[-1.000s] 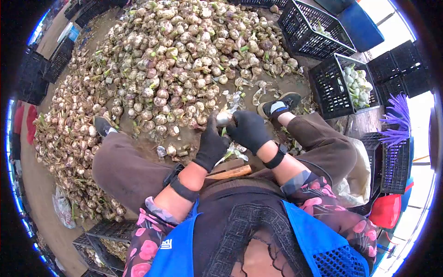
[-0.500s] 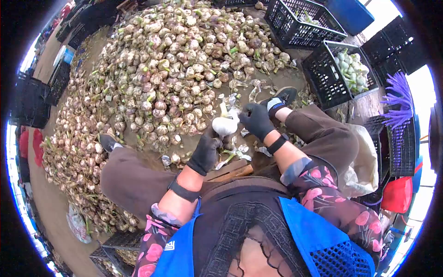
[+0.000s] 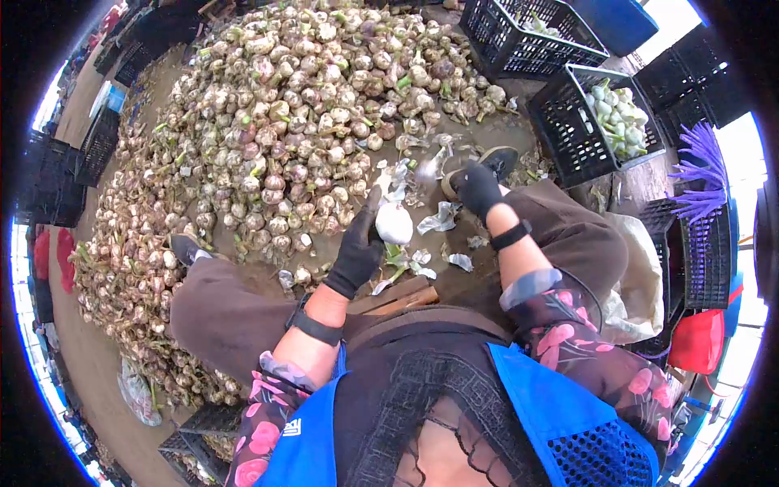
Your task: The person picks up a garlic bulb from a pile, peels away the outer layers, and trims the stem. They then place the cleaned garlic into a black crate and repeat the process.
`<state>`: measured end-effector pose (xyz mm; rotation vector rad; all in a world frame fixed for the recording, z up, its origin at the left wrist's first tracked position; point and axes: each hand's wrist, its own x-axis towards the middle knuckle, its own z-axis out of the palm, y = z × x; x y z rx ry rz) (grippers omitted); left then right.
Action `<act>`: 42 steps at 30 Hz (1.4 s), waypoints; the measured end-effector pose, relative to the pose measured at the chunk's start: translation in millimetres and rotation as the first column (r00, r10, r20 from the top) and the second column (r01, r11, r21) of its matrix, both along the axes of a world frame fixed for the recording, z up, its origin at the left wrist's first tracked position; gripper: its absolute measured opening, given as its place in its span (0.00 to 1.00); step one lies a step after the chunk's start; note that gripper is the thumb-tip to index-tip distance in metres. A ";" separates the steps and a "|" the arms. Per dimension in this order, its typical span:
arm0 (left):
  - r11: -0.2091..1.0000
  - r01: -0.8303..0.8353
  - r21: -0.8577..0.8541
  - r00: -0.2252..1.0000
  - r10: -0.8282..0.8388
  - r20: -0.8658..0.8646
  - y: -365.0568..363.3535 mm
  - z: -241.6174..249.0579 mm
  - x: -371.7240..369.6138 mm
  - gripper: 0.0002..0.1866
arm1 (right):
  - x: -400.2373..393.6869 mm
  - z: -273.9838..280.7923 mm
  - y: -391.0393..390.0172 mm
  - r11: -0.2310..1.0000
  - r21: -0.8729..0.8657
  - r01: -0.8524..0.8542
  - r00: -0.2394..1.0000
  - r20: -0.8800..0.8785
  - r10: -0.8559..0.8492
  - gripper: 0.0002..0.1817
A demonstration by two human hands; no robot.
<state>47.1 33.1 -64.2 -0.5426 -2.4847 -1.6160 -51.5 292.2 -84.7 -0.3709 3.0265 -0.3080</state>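
Observation:
My left hand point(image 3: 357, 247), in a black glove, holds a white peeled garlic bulb point(image 3: 394, 222) above the ground between my legs. My right hand point(image 3: 479, 187), also in a black glove, is stretched out to the right of the bulb near my right shoe point(image 3: 487, 158). A loose piece of papery skin point(image 3: 441, 217) hangs in the air just below it; whether the fingers still touch it I cannot tell. A big heap of unpeeled garlic point(image 3: 284, 122) lies on the ground in front of me.
A black crate point(image 3: 568, 138) with peeled white bulbs stands at the right, another black crate point(image 3: 519, 40) behind it. More dark crates stand at the left and at the far right. A wooden handle point(image 3: 406, 302) lies by my lap. Peelings litter the ground.
My right hand has pulled away from the bulb toward the right, and skin has come off. My left hand keeps the bulb, now whiter. The camera has tilted slightly.

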 end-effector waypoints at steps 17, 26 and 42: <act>0.959 -0.178 0.219 0.981 0.154 0.121 6.3 -2.6 -10.5 0.39 | 7.0 46.8 -28.2 0.936 -0.292 0.199 0.947 0.303 -0.107 0.13; 0.994 -0.095 0.049 0.985 0.101 -0.136 11.2 4.7 -10.5 0.43 | 38.8 52.6 -69.3 0.244 -0.901 0.359 0.743 0.434 0.510 0.18; 0.954 -0.200 -0.225 0.924 0.107 -0.367 2.3 10.3 -12.6 0.26 | 32.3 68.7 -63.5 0.307 -0.896 0.319 0.827 0.422 0.372 0.17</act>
